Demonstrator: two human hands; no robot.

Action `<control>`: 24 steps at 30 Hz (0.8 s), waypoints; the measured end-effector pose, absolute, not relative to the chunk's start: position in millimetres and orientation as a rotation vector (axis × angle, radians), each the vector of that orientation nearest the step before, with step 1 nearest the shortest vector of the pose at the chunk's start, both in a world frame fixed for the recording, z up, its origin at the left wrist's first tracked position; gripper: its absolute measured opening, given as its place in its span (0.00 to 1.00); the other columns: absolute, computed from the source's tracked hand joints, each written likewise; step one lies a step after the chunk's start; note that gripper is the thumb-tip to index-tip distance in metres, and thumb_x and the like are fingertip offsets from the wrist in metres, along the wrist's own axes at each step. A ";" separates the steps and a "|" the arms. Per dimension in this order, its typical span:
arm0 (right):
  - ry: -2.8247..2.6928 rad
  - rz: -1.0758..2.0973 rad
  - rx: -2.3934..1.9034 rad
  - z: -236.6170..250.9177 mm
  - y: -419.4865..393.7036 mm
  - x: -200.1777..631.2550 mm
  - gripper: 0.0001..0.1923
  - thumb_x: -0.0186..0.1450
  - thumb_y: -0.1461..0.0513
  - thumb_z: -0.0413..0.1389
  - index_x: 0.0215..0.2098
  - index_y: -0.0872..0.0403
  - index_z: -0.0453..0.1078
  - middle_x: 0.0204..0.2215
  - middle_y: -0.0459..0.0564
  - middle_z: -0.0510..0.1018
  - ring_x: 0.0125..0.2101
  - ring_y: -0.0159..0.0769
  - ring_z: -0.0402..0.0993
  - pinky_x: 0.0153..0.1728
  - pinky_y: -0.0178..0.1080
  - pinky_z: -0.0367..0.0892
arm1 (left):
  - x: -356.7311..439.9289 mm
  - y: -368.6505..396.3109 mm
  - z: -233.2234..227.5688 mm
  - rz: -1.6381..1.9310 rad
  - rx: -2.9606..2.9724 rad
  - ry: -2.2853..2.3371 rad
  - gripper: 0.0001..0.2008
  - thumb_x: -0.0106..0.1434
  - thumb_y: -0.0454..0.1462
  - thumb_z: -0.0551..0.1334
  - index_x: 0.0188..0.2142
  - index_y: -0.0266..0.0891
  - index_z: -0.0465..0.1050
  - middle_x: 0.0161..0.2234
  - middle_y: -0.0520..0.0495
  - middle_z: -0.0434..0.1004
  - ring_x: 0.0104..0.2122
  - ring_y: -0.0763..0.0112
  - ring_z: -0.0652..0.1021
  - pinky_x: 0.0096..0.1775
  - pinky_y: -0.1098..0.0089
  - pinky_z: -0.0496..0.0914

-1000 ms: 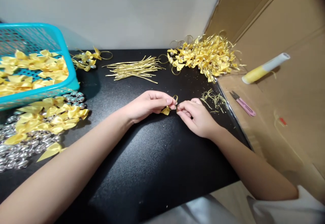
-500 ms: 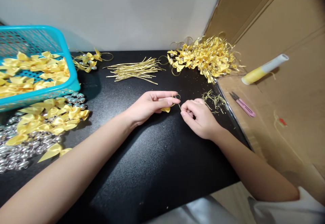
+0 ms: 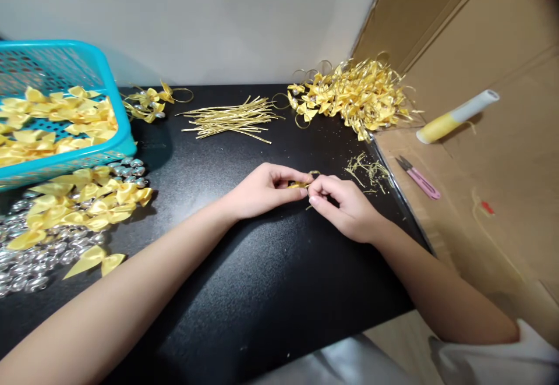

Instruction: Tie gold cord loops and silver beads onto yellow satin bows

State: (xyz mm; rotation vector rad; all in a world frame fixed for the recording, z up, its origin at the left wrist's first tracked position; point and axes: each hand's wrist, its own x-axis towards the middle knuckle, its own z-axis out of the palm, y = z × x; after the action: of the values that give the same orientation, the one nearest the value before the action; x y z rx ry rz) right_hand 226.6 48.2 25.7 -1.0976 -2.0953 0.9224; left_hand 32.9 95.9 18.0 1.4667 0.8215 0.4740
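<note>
Above the middle of the black table [image 3: 262,292], my left hand [image 3: 266,191] pinches a yellow ribbon bow [image 3: 297,185], mostly hidden by the fingers. A loop of gold cord [image 3: 314,172] pokes out past its fingertips. My right hand [image 3: 343,204] meets those fingertips from the right, thumb and forefinger closed on the cord, whose short end shows below. Behind the hands lies a bundle of gold cord strips [image 3: 236,118]. At the back right rises a heap of yellow bows with gold loops [image 3: 367,96].
A turquoise basket [image 3: 126,140] of yellow bows stands left, with silver beads [image 3: 56,254] and loose bows [image 3: 102,213] before it. Cord scraps [image 3: 371,170] lie near the right edge. Beyond, on cardboard, are pink thread snips [image 3: 419,178] and a yellow-and-white tube [image 3: 458,116].
My left hand has shifted right and slightly down, its extended fingers now bent into a pinch. The fingertips of both hands have come together, and the cord loop shows less.
</note>
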 end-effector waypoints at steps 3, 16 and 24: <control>-1.938 1.127 -1.103 29.4 48.1 229.4 0.09 0.68 0.61 0.51 0.29 0.53 0.62 0.22 0.41 0.65 0.24 0.28 0.60 0.28 0.34 0.56 | 33.6 93.5 20.1 0.436 1.627 0.767 0.11 0.59 0.39 0.65 0.38 0.33 0.79 0.34 0.47 0.81 0.28 0.74 0.74 0.29 0.74 0.64; -1.759 1.336 -1.109 41.0 54.5 238.3 0.18 0.70 0.50 0.49 0.30 0.54 0.65 0.31 0.48 0.70 0.35 0.34 0.67 0.41 0.37 0.64 | 35.1 90.4 14.0 0.541 1.859 0.806 0.09 0.59 0.39 0.65 0.33 0.35 0.78 0.25 0.51 0.76 0.20 0.79 0.64 0.24 0.75 0.57; -1.496 1.707 -1.073 42.9 54.2 243.0 0.18 0.67 0.50 0.55 0.28 0.53 0.61 0.18 0.38 0.59 0.18 0.25 0.54 0.21 0.32 0.53 | 37.4 84.9 16.2 0.607 2.036 0.824 0.10 0.63 0.39 0.61 0.30 0.35 0.76 0.26 0.52 0.77 0.18 0.81 0.61 0.23 0.75 0.56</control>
State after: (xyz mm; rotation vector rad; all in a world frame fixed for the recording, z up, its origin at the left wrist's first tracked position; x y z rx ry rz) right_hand 243.0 54.2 42.9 -1.0735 -1.4958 1.7074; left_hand 37.4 84.9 16.2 2.0361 0.8239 0.6069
